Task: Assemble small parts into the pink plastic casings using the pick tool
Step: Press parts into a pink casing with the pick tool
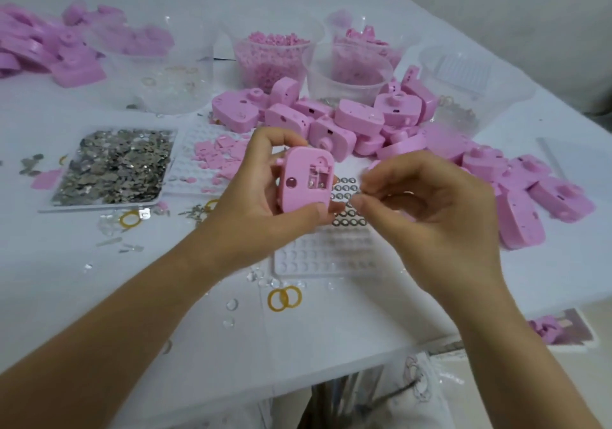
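- The rounded pink plastic casing [306, 178] is held up above a white dimpled tray [318, 263] of small metal rings [346, 185]. Its recess seems to hold some small parts already, so this piece looks partly fitted.
- Its long axis stands nearly upright, with the open recess facing the person.
- The left hand [258, 196] clamps it, thumb below and fingers over the top.
- The right hand [430, 216], just beside it, has its fingertips drawn together. Blur hides whether they pinch a part.
- The heap of pink casings [364, 120] behind suggests much work remains.
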